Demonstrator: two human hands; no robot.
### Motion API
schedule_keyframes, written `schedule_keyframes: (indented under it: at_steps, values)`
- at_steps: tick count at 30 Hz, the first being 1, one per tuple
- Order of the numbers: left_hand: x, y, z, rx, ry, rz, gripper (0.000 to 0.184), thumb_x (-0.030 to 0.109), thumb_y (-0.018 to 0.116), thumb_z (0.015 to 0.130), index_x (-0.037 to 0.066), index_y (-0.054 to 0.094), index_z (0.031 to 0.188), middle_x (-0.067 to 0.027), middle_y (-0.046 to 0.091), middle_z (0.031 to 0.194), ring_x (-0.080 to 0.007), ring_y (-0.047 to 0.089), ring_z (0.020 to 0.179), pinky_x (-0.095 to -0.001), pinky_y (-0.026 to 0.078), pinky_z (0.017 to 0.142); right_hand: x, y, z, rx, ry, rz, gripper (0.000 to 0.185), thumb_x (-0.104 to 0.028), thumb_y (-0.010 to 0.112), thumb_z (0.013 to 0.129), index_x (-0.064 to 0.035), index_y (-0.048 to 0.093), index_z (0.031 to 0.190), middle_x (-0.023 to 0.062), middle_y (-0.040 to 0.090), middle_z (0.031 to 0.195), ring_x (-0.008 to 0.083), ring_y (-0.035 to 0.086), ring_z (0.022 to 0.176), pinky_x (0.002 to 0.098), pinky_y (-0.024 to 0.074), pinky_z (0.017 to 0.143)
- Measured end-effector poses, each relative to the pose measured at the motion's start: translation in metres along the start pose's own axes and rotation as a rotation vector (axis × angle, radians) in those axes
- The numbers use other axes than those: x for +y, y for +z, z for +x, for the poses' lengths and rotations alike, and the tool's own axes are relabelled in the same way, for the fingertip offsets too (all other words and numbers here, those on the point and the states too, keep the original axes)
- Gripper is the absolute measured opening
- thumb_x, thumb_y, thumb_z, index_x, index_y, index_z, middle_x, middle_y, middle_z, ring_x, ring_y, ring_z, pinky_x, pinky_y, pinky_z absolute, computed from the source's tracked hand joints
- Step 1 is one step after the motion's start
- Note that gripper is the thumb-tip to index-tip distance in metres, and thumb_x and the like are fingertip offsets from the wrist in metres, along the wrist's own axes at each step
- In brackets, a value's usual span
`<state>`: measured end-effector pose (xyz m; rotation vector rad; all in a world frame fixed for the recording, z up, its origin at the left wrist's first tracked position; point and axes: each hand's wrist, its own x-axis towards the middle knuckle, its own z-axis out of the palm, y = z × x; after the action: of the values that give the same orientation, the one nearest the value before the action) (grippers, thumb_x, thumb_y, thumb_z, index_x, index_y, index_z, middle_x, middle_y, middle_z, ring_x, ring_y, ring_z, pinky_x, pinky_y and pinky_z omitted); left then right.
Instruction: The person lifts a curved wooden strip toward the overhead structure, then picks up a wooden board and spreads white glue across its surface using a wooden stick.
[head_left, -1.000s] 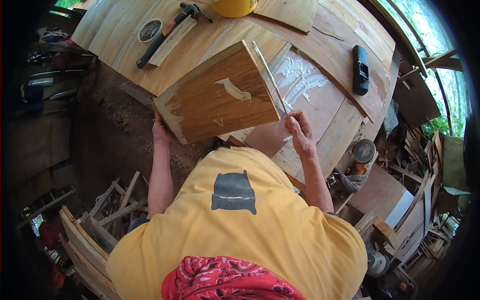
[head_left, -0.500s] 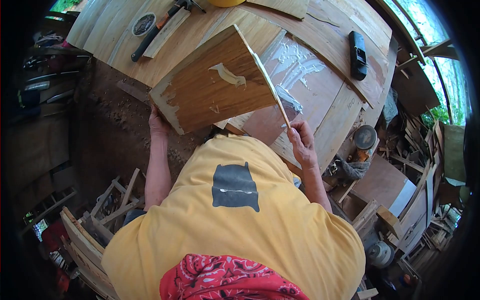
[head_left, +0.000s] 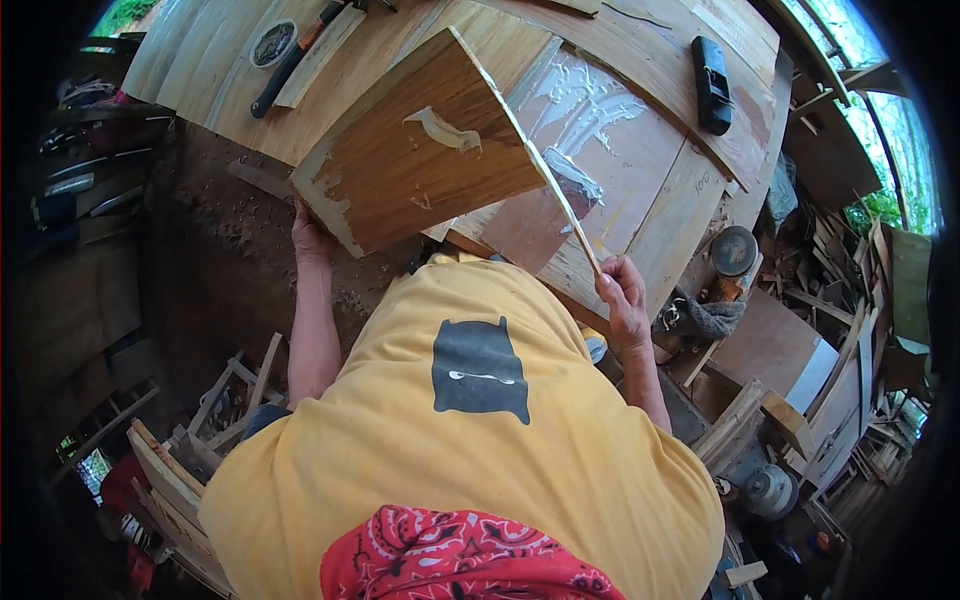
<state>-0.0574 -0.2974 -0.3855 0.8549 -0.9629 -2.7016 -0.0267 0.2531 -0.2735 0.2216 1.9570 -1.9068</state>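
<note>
My left hand [head_left: 312,238] grips a brown wood-grain board [head_left: 400,165] by its near left corner, its fingers partly hidden behind it. The board is tilted up over the bench, with pale smears on its face and along its left end. In my right hand [head_left: 625,295] a thin wooden stick [head_left: 572,222] is pinched, its far end lying against the board's right edge. Whitish paste shows along that edge. Beyond the stick, white paste [head_left: 580,110] is spread on a pinkish panel [head_left: 640,150] on the bench.
A black hand plane [head_left: 712,85] stands at the bench's far right. At the back left are a tub [head_left: 274,44], a dark-handled tool [head_left: 290,78] and a wood strip [head_left: 325,55]. A round-topped object [head_left: 734,250] and grey cloth [head_left: 708,316] sit at right, near scrap wood [head_left: 850,350].
The stick has slid toward me along the board's right edge, and my right hand has moved slightly right and down. The board stays in my left hand; the view has shifted a little.
</note>
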Motion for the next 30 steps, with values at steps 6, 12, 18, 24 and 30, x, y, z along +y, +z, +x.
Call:
schedule_keyframes:
  at_steps: [6, 12, 18, 24, 30]
  values:
    - [0.0, 0.006, -0.002, 0.022, 0.043, -0.002, 0.051, 0.042, 0.041, 0.107, 0.01, 0.048, 0.146, -0.0103, 0.054, 0.146, -0.0322, 0.05, 0.134, -0.0503, 0.039, 0.114, -0.006, 0.011, 0.052, -0.064, -0.064, 0.054, 0.017, -0.022, 0.062, 0.098, -0.0069, 0.055, 0.095, -0.0058, 0.046, 0.083, 0.005, 0.039, 0.076, 0.0221, 0.0359, 0.067]
    - [-0.002, -0.009, 0.003, -0.008, 0.025, -0.018, 0.053, 0.044, 0.044, 0.105, 0.013, 0.045, 0.149, -0.0087, 0.052, 0.149, -0.0326, 0.049, 0.135, -0.0508, 0.039, 0.114, -0.031, 0.03, 0.112, -0.109, -0.17, 0.041, 0.02, -0.024, 0.062, 0.099, -0.0062, 0.055, 0.095, -0.0054, 0.049, 0.083, 0.0051, 0.042, 0.076, 0.0226, 0.0372, 0.067]
    - [-0.002, -0.011, 0.002, -0.027, -0.012, -0.064, 0.054, 0.044, 0.04, 0.106, 0.012, 0.043, 0.15, -0.0099, 0.052, 0.149, -0.0329, 0.048, 0.136, -0.0506, 0.038, 0.114, -0.048, 0.055, 0.171, -0.145, -0.24, -0.014, 0.022, -0.027, 0.062, 0.099, -0.006, 0.056, 0.097, -0.0049, 0.05, 0.083, 0.0057, 0.043, 0.075, 0.0226, 0.0373, 0.066]
    - [-0.003, -0.007, 0.001, -0.036, -0.001, -0.076, 0.054, 0.045, 0.041, 0.106, 0.012, 0.044, 0.15, -0.0098, 0.052, 0.148, -0.0327, 0.049, 0.136, -0.0502, 0.038, 0.114, -0.045, 0.064, 0.165, -0.14, -0.254, 0.033, 0.022, -0.029, 0.061, 0.1, -0.0072, 0.055, 0.098, -0.0051, 0.05, 0.081, 0.0048, 0.042, 0.072, 0.022, 0.0354, 0.064]
    - [-0.001, 0.001, 0.0, 0.026, 0.028, 0.001, 0.057, 0.047, 0.043, 0.105, 0.01, 0.046, 0.147, -0.0122, 0.054, 0.145, -0.0342, 0.051, 0.133, -0.0516, 0.04, 0.113, -0.034, 0.04, 0.114, -0.119, -0.221, 0.01, 0.021, -0.025, 0.063, 0.1, -0.0055, 0.055, 0.096, -0.0037, 0.05, 0.084, 0.0065, 0.044, 0.079, 0.0239, 0.0394, 0.07]
